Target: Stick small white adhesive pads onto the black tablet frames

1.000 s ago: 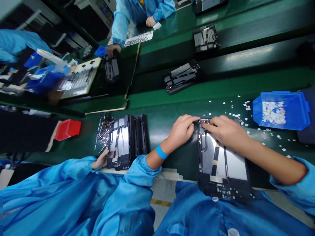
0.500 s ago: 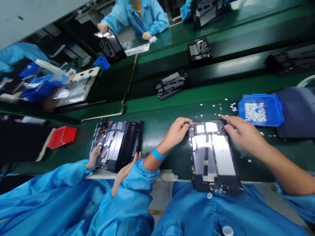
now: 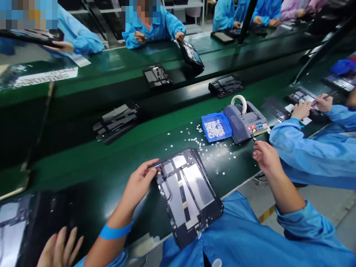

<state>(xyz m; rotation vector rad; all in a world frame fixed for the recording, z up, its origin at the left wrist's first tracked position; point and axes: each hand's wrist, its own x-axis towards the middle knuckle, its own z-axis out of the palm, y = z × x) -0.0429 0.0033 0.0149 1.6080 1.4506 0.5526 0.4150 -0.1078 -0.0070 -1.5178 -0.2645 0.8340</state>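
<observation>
a long green counter [image 3: 83, 163] runs across the view, with people in blue coats seated along both sides. in front of the person wearing the camera lies an opened tablet shell [image 3: 187, 194], flat on the counter at its near edge, its lower end overhanging toward the blue coat. it is a dark rectangular frame with shiny silver panels, thin black strips and small circuit parts at top and bottom. it looks light and stiff but fragile, so it is probably best held by the outer frame edges, clear of the exposed cables and panels. the left hand [image 3: 138, 185], with a blue wristband, rests fingertips on the shell's upper left corner, fingers loosely bent, not gripping. the right hand [image 3: 264, 157] is stretched out to the right, fingers apart and empty, near a grey tape dispenser [image 3: 244, 120]. a small blue tray [image 3: 216, 128] of white bits stands just beside the dispenser, with more white bits [image 3: 211, 148] scattered on the counter
</observation>
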